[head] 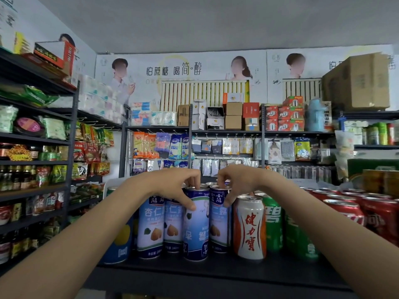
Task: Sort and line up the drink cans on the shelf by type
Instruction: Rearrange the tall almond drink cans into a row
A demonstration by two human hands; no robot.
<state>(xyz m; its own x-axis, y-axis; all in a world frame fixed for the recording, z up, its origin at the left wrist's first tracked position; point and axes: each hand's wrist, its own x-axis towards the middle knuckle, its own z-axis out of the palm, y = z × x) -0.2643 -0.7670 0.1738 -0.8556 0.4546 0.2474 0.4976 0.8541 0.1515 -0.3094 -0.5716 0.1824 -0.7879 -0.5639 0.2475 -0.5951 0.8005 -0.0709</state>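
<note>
Several tall blue-and-white almond drink cans stand in a row on the dark shelf (216,275). My left hand (174,186) grips the top of one almond can (196,229), thumb on its front, fingers over the rim. My right hand (235,182) grips the neighbouring almond can (219,225) the same way. Two more almond cans (151,227) stand to the left. A white-and-orange can (250,227) stands right of them, then green cans (273,223) and red cola cans (345,210).
A blue-and-yellow can (121,240) sits at the far left of the shelf. More cans stand behind the front row. Stocked racks (34,160) rise on the left and along the back wall. Green and brown cartons (375,175) sit at the right.
</note>
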